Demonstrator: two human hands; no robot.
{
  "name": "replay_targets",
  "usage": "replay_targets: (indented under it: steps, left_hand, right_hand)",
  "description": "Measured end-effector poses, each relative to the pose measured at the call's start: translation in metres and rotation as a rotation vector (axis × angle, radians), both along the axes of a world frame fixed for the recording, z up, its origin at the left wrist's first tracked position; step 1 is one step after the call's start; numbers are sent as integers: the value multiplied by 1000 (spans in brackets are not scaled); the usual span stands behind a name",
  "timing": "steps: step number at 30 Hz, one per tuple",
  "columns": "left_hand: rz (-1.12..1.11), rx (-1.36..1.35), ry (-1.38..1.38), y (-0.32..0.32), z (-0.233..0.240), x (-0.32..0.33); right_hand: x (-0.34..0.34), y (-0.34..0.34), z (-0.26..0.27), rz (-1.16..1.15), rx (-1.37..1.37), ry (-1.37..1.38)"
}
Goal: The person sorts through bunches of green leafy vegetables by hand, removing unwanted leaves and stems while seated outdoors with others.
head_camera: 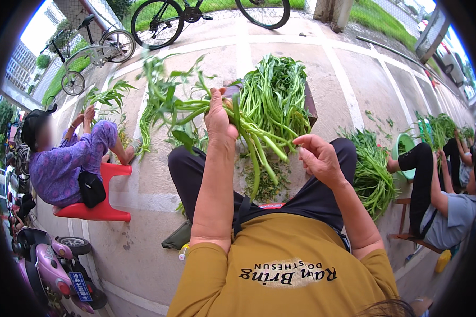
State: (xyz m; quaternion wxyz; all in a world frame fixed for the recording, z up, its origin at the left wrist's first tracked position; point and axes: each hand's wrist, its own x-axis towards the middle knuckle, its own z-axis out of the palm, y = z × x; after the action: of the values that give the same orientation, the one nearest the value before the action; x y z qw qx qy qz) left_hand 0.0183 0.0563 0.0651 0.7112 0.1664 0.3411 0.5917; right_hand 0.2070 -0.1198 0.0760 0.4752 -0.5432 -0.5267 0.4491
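My left hand (221,119) is closed around a bunch of leafy green stems (258,136) that looks like water spinach. Its leaves fan out to the left and its bare stem ends point down to the right. Close to those ends is my right hand (319,158), thumb and forefinger near each other; whether a scrap is pinched between them is unclear. Beyond the held bunch, a large heap of the same greens (275,91) lies on a dark low support (310,104). Loose leaf trimmings (267,178) are scattered on the paving between my knees.
On the left a person (73,170) on a red plastic stool (111,198) handles greens. At right, another pile (367,174) lies before a seated person (452,206) and a green basin (404,152). Bicycles (158,23) stand ahead; a pink scooter (49,263) is parked lower left.
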Motion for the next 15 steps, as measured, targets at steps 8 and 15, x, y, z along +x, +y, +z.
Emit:
replay_targets:
  steps: [8,15]
  left_hand:
    - [166,46,-71,-8,-8,3]
    - [118,148,75,-31,-1,9]
  right_hand:
    - [-12,-3,-5,-26,158,-151]
    - [-2,1,17,-156,94,-109]
